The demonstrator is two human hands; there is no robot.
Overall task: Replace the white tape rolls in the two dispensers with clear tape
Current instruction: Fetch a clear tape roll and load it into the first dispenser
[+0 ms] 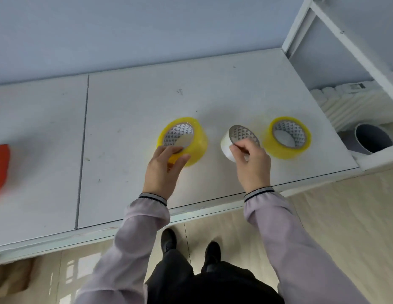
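Two yellowish clear tape rolls and one white tape roll are on the white table [129, 119]. My left hand [163, 170] grips the near rim of the left clear roll [195, 137], which is tilted up off the surface. My right hand [251, 163] holds the white roll [226, 143], also tilted, with fingers over its near edge. The second clear roll [286, 138] lies flat to the right, untouched. A red object [0, 165], perhaps a dispenser, shows at the far left edge, mostly cut off.
A white shelf frame [336, 40] rises at the right. Beside the table's right end sit a ribbed white object [353, 104] and a grey pipe opening [373, 139]. A seam [82, 150] splits the tabletop. My shoes [169, 240] stand on the tiled floor below.
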